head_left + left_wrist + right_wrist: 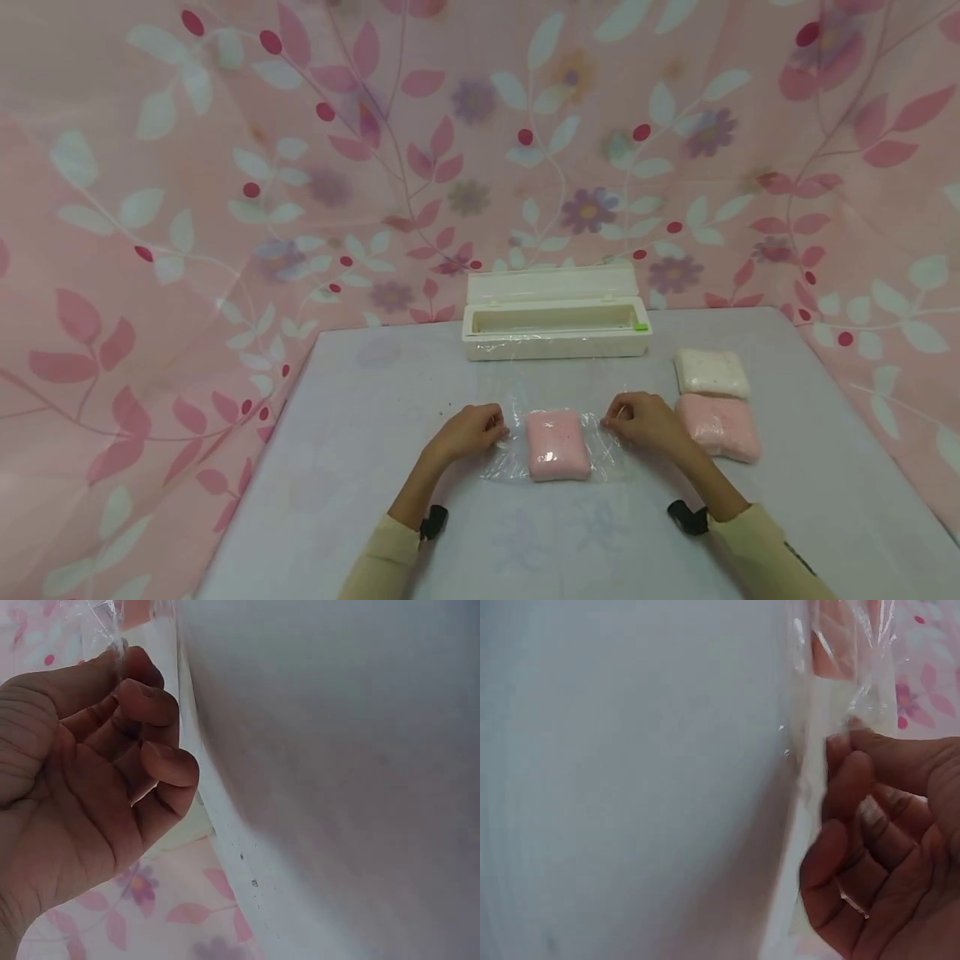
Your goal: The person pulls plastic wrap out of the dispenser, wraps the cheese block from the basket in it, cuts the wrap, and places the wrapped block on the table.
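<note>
A pink rounded block (558,446) sits on a sheet of clear cling film (517,392) that runs back toward a white cling film box (555,344). On the block's left, my left hand (471,429) pinches the film between thumb and index finger. My right hand (643,419) pinches the film on the opposite side. The left wrist view has the film gathered at the fingertips of that hand (97,750), its other fingers loosely curled. In the right wrist view, film stretches up from the thumb and finger of the right hand (885,840).
The box's lid (551,285) stands raised, and a green slider (641,327) is at its right end. To the right lie a white block (711,372) and a second pink block (720,429), both shiny with film. A floral curtain (420,167) hangs behind the table (360,392).
</note>
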Motion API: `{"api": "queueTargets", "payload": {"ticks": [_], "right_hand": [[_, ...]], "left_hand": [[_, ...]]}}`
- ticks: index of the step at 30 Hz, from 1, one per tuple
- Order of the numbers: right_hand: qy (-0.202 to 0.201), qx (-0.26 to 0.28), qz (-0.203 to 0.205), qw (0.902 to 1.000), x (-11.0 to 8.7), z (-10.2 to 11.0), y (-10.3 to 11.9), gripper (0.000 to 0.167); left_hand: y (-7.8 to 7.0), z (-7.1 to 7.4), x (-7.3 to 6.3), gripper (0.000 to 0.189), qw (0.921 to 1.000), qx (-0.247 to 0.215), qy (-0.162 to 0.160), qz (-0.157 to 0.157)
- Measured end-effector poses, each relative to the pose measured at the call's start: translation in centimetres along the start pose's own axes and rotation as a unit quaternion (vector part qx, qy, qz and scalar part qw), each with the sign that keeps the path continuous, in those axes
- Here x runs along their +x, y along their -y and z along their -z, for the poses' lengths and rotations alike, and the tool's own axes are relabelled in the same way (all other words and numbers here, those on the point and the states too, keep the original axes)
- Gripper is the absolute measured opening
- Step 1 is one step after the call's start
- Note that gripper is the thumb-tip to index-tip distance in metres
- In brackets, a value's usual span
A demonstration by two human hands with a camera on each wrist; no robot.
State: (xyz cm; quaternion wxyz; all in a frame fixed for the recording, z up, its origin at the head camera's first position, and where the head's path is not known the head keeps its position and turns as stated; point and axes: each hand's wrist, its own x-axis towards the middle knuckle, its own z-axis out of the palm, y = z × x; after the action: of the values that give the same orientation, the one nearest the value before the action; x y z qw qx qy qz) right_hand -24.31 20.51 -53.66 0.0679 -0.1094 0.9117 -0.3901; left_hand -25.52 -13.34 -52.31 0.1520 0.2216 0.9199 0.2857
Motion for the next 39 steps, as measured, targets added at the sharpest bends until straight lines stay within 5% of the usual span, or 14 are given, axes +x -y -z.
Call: {"api": "queueTargets", "payload": {"ticks": [5, 10, 14, 19, 25, 29, 33, 36, 39], "right_hand": [[0.015, -0.017, 0.014, 0.9996, -0.3, 0.1, 0.4, 0.008], [-0.032, -0.091, 0.032, 0.9948, -2.2, 1.8, 2.6, 0.032], [-0.067, -0.119, 0.045, 0.9896, -4.1, 2.2, 5.3, 0.040], [-0.028, -0.102, 0.065, 0.9923, -5.4, 0.3, 7.1, 0.062], [0.003, -0.104, 0.057, 0.9930, -5.4, -2.4, 5.9, 0.087], [0.033, -0.095, 0.033, 0.9943, -5.6, -3.5, 5.7, 0.088], [0.017, -0.110, 0.041, 0.9930, -5.6, -4.0, 5.9, 0.078], [0.007, -0.109, 0.052, 0.9926, -5.4, -3.7, 5.8, 0.069], [0.014, -0.082, 0.056, 0.9950, -4.9, -2.7, 5.8, 0.063]], "left_hand": [[-0.7, -0.2, 0.3, 0.008, 0.9986, 0.049, 0.001, 0.019], [-3.1, -0.1, -1.4, 0.020, 0.9844, 0.139, -0.103, 0.034], [-5.9, -0.4, -3.3, 0.021, 0.9845, 0.100, -0.145, 0.005], [-7.4, -2.1, -4.2, 0.031, 0.9886, 0.098, -0.106, -0.040], [-6.6, -4.1, -3.6, 0.040, 0.9913, 0.118, -0.052, -0.025], [-6.6, -4.8, -3.1, 0.045, 0.9885, 0.142, -0.041, -0.031], [-6.9, -4.9, -2.8, 0.036, 0.9815, 0.181, -0.051, -0.038], [-6.6, -4.4, -2.6, 0.027, 0.9859, 0.154, -0.047, -0.046], [-6.2, -3.4, -2.3, 0.024, 0.9970, 0.061, -0.023, -0.043]]}}
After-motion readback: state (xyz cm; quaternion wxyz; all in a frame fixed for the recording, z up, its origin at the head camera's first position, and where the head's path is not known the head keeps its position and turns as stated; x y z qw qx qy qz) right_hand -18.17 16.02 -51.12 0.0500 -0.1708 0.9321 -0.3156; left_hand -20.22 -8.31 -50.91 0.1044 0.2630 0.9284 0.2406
